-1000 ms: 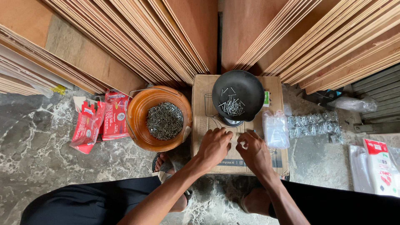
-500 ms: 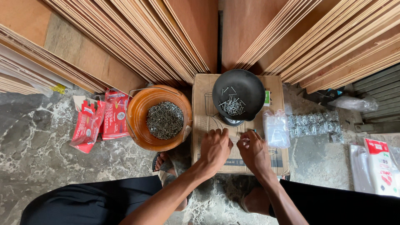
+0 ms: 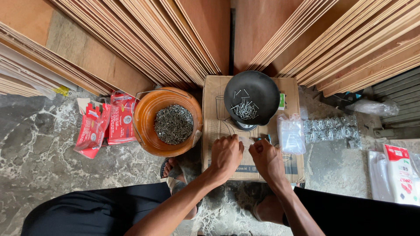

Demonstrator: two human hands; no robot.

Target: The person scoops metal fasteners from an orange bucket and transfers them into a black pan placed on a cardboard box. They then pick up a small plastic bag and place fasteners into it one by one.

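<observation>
My left hand (image 3: 225, 155) and my right hand (image 3: 267, 159) rest close together on a cardboard box (image 3: 218, 126). Both pinch a small clear plastic bag (image 3: 247, 141) that lies between them, mostly hidden by the fingers. A small blue thing (image 3: 263, 139) shows at the right fingertips; I cannot tell what it is. Just beyond the hands a black bowl (image 3: 262, 89) with a few nails (image 3: 245, 109) sits on a scale on the box. Left of the box stands an orange bucket (image 3: 144, 118) holding a heap of nails (image 3: 173, 124).
Plywood sheets (image 3: 175, 39) lean close behind the box and bucket. Loose clear bags (image 3: 289, 133) lie on the box's right edge, filled nail packets (image 3: 332, 129) on the floor beyond. Red packets (image 3: 103, 126) lie left, white bags (image 3: 396, 175) far right. My knees frame the bottom.
Both hands have drawn slightly closer together and a little up the box toward the bowl. The right hand has curled tighter. Bowl and bucket have not moved.
</observation>
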